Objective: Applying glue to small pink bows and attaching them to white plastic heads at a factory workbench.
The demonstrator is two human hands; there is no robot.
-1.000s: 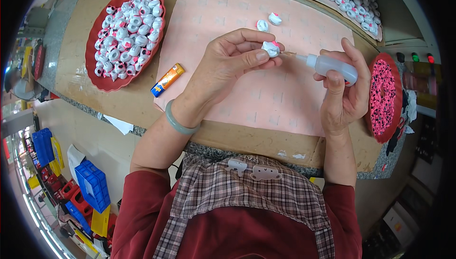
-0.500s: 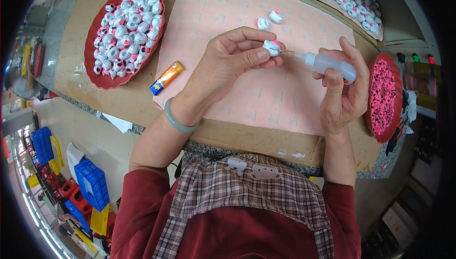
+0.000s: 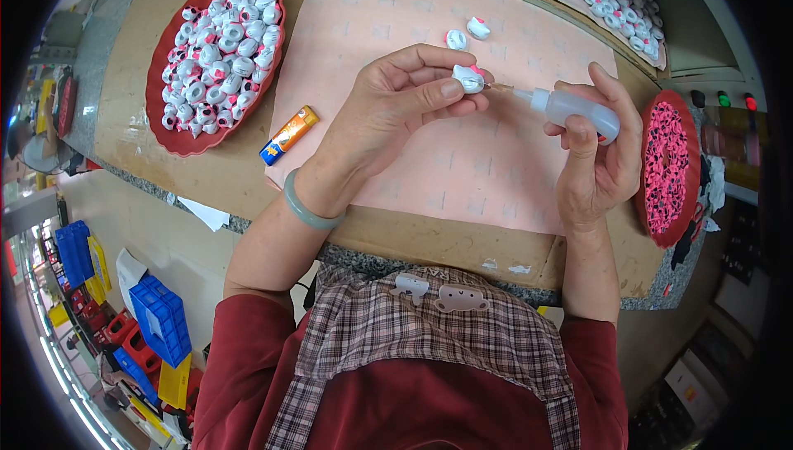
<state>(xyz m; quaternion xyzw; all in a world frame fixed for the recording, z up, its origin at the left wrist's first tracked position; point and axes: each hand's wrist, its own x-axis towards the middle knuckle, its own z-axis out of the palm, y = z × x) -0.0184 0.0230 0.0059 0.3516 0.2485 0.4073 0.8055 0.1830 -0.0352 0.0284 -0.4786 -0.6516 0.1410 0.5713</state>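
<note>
Lying just beyond the left fingers (image 3: 434, 55), two white-and-pink pieces (image 3: 478, 29)

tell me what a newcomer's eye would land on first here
Probably the red scalloped tray at upper left, heaped with small white-and-pink pieces. Near the centre, the left hand pinches a similar piece while the right hand holds a translucent bottle whose thin tip points toward it. Another red tray, full of bright pink pieces, stands out at the right.

Head-mounted, left unit of a fisheye pair; facing steeply downward at close range, across apron (image 3: 438, 330) and work surface (image 3: 446, 243).
</note>
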